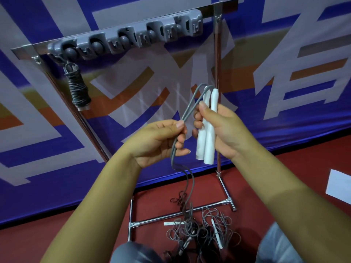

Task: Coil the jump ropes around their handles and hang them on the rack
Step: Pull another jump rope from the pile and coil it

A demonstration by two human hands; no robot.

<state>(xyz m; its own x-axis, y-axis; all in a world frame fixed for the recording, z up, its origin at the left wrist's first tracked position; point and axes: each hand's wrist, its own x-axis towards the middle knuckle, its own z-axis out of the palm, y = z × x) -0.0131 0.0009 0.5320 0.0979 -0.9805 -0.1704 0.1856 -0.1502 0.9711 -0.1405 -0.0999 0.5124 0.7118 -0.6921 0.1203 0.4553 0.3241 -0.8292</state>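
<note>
While the right hand (218,130) grips both white handles (207,130) upright, their long axis near vertical, the left hand (161,141) pinches the grey cord (187,109) just left of them, so winding runs across that axis; slack trails to the floor.

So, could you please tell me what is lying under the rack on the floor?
Under the rack, loose jump ropes lie tangled on the red floor, white handles showing. The person's knees cover the pile's near edge.

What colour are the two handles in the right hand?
White, seen in the head view: the handles held in the right hand.
</note>
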